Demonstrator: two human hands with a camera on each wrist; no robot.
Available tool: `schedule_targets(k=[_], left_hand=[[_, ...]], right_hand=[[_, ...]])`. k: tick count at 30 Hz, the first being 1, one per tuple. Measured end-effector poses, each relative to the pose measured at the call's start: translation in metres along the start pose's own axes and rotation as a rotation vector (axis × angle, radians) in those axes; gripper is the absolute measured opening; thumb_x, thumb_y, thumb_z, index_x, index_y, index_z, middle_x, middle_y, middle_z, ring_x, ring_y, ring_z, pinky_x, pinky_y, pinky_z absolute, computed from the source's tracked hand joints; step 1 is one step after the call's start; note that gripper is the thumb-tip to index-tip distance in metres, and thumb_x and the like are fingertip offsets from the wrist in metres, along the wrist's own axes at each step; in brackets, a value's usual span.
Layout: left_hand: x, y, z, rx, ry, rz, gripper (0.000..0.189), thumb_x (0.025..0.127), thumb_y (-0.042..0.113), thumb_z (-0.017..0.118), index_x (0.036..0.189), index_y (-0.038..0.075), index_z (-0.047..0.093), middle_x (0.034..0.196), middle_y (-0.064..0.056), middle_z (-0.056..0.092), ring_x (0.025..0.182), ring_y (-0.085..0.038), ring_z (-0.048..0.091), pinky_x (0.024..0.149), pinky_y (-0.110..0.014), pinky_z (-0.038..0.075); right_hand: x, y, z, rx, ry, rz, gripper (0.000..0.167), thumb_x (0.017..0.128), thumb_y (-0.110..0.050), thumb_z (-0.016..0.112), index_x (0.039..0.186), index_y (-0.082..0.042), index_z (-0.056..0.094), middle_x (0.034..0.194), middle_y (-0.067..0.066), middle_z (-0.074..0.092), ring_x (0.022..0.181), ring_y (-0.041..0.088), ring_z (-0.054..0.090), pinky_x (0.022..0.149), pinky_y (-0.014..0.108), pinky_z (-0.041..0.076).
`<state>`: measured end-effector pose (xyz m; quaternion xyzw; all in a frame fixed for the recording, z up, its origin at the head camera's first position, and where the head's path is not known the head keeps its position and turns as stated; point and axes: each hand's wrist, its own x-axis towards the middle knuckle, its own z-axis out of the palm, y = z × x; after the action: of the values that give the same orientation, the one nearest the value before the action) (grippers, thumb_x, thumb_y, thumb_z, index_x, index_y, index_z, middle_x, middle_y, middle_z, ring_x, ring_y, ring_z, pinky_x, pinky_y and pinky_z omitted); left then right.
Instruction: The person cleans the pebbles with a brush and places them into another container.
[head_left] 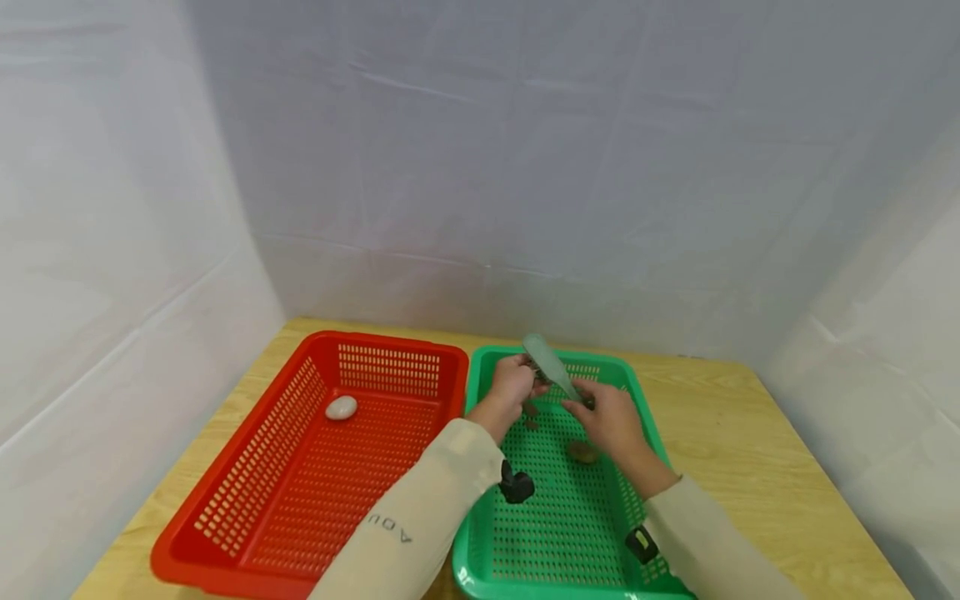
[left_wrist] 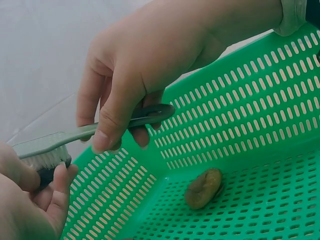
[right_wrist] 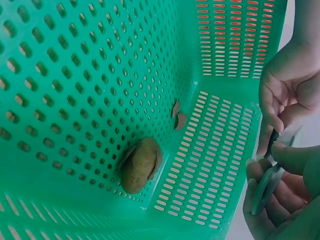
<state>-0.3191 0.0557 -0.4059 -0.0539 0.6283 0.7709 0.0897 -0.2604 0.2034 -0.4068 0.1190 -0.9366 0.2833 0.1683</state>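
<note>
My right hand (head_left: 611,417) pinches the handle of a pale green brush (head_left: 551,367) above the far part of the green basket (head_left: 630,375). White bristles point down from the brush head in the left wrist view. My left hand (head_left: 513,382) holds a small dark object (left_wrist: 47,176) against those bristles. Fingers hide most of the dark object, so its kind is unclear. A yellow-brown rounded lump (right_wrist: 140,167) with darker pieces stuck to it lies on the basket's floor. Several small brown fragments (right_wrist: 180,120) lie near the basket's far end.
On the left, a red basket (head_left: 457,367) stands beside the green one, holding a smooth white oval object (head_left: 341,407) near its far left corner. Both baskets sit on a wooden table (head_left: 720,433). White sheeting (head_left: 487,167) encloses the back and sides.
</note>
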Motion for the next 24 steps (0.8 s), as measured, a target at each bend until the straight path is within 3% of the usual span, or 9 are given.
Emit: schedule_targets(k=[6,10,13,17,24], left_hand=[[-0.0007,-0.0001,-0.0001,0.016,-0.016,0.023,0.039,0.103,0.003,0.041,0.14,0.0,0.05,0.133,-0.025,0.055,0.067,-0.011,0.06,0.058,-0.017,0.052],[-0.0002,0.0007,-0.0002,0.023,-0.014,0.028,0.038,0.103,0.004,0.042,0.14,0.0,0.05,0.131,-0.025,0.056,0.06,-0.009,0.057,0.058,-0.019,0.052],[0.0,0.0013,-0.0006,0.023,-0.011,0.032,0.038,0.103,0.004,0.043,0.14,-0.001,0.05,0.131,-0.025,0.055,0.058,-0.008,0.056,0.06,-0.021,0.053],[0.0009,0.0006,-0.0006,0.014,-0.013,0.033,0.038,0.103,0.004,0.043,0.14,-0.001,0.049,0.132,-0.026,0.054,0.063,-0.01,0.058,0.063,-0.022,0.056],[0.0005,0.0003,-0.0008,0.008,-0.013,0.027,0.036,0.103,0.009,0.047,0.138,0.0,0.052,0.116,-0.023,0.065,0.068,-0.01,0.062,0.066,-0.024,0.057]], right_hand=[[0.0021,-0.0013,-0.0017,-0.036,-0.029,0.102,0.036,0.087,-0.016,0.074,0.119,-0.001,0.068,0.067,0.002,0.063,0.051,0.012,0.046,0.047,0.028,0.039],[0.0029,-0.0017,-0.0028,-0.019,-0.029,0.144,0.035,0.089,-0.016,0.072,0.119,0.002,0.066,0.063,0.001,0.059,0.05,0.011,0.044,0.045,0.026,0.036],[0.0031,-0.0018,-0.0029,-0.004,0.0,0.15,0.036,0.09,-0.016,0.071,0.119,0.004,0.065,0.072,0.006,0.066,0.053,0.012,0.049,0.047,0.027,0.04],[0.0026,-0.0025,-0.0017,0.008,0.038,0.112,0.035,0.091,-0.016,0.07,0.118,0.005,0.064,0.083,0.012,0.071,0.058,0.014,0.058,0.051,0.028,0.046],[0.0005,-0.0022,0.0022,0.036,0.024,0.007,0.034,0.089,-0.013,0.071,0.119,0.003,0.065,0.079,0.01,0.07,0.06,0.014,0.06,0.052,0.03,0.047]])
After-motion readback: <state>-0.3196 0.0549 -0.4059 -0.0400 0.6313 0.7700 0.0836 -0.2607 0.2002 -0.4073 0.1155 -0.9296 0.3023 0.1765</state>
